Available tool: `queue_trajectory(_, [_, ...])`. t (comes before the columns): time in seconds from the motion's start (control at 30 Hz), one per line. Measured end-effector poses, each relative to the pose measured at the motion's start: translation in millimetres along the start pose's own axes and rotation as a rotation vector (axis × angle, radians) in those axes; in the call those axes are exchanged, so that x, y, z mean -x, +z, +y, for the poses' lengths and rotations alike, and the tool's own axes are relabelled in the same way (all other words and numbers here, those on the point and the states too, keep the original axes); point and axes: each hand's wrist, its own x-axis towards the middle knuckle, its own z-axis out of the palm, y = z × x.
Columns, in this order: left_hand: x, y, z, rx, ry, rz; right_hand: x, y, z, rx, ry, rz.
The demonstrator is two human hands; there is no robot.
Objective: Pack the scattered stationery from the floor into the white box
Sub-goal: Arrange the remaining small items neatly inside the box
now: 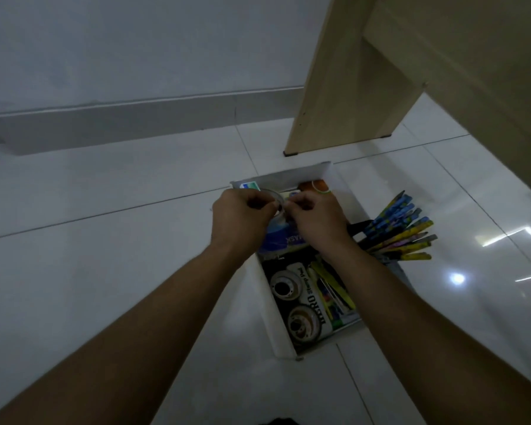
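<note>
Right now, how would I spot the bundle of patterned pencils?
Find the white box on the tiled floor beside the wooden furniture leg. On its right side, past the right hand, the pencils fan out over the rim, the only blue-and-yellow patterned sticks.

Open floor (pixel 120 240) left of the white box (pixel 265 302); on the right, fanned pencils (pixel 402 234) and the wooden panel (pixel 350 96) crowd in.
</note>
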Motion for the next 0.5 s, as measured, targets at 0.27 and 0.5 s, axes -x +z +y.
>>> queue_trajectory(0.27, [4, 2, -2, -0.178, 0.157, -0.056, -2, -1, -11, -0.065, -0.065, -0.068])
queue_trajectory(0.5, [28, 0, -28, -0.093, 0.209, 0.062, 34, -26, -10, -0.075, -0.239, 0.078])
